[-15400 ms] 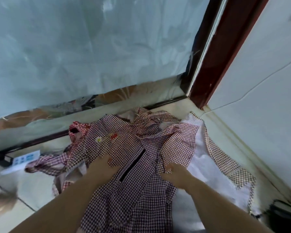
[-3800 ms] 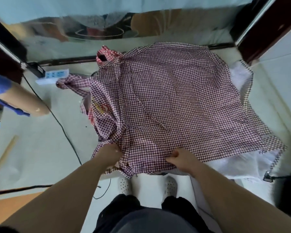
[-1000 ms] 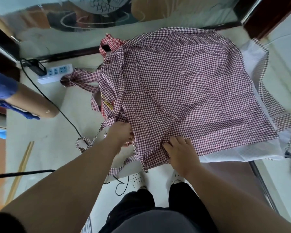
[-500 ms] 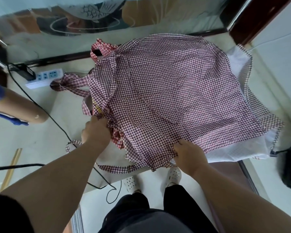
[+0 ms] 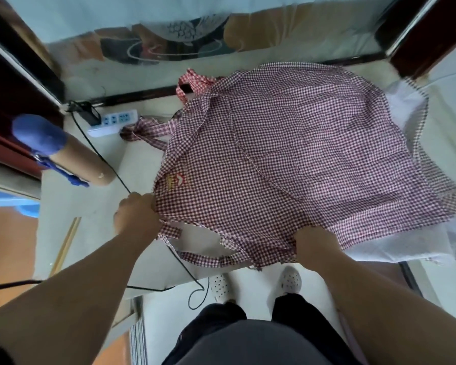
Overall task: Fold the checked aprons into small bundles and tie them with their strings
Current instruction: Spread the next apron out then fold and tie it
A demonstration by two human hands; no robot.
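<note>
**Left hand (image 5: 136, 214) moves outward along the checked apron (image 5: 287, 154)**

Its fingers curl on the cloth's near-left corner; the right hand (image 5: 315, 245) grips the bunched near hem. Spread flat, the apron covers the table (image 5: 140, 167) from near edge toward far-right corner, 1 string (image 5: 203, 258) trailing along the near edge.

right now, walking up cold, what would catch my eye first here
The big red-and-white checked apron spread across the middle, with the left hand gripping its near left corner and the right hand gripping its near hem. Next, the blue-capped cardboard tube lying at the left near a white power strip.
</note>
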